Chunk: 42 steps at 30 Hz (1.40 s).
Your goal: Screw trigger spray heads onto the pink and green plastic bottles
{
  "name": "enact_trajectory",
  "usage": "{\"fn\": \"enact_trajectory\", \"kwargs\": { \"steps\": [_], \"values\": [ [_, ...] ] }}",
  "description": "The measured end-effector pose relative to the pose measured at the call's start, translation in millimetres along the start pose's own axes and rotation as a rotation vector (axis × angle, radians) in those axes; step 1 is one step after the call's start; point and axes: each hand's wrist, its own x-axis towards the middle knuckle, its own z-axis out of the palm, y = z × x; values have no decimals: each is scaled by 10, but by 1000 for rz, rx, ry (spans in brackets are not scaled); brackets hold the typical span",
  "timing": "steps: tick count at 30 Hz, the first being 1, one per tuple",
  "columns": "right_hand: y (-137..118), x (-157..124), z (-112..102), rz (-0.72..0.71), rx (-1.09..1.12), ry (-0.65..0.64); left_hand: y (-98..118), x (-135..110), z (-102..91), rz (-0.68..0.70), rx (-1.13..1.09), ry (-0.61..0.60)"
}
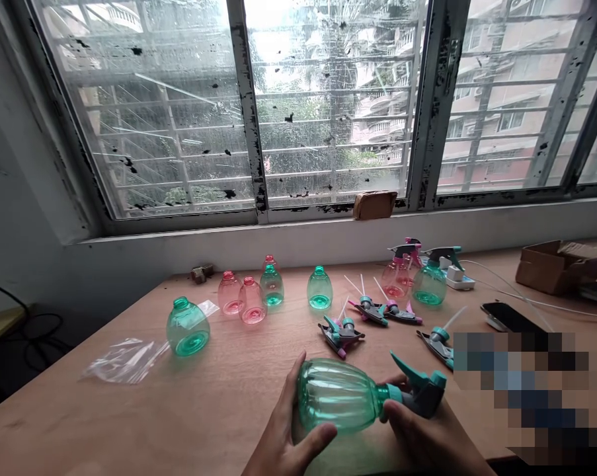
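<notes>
A clear green spray bottle [338, 395] lies sideways in the air between my hands, low in the view. My left hand [291, 423] is wrapped around its base end. At the neck, my right hand [417, 420] grips the teal collar of the grey and teal spray head [422, 390]. The head sits on the bottle's mouth; whether its threads are fully engaged cannot be seen. Just beyond are loose spray heads [342, 336] in grey, teal and pink, with white tubes sticking up. Another loose spray head [439, 344] rests to the right.
Headless green bottles [188, 327] and pink bottles [252, 303] stand left and centre. Bottles with heads fitted [430, 284] stand at the back right. A plastic bag [127, 360] lies left; a phone [514, 317], white charger [459, 281] and cardboard box [551, 268] are right.
</notes>
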Motion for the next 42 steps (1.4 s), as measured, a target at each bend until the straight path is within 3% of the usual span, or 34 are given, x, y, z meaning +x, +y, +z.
{"fn": "enact_trajectory", "kwargs": {
  "steps": [11, 42],
  "values": [
    [-62, 1, 4, 5, -11, -5, -100, 27, 50, 96, -72, -29],
    [-33, 10, -7, 6, -10, -12, -141, 21, 23, 67, 10, -13]
  ]
}}
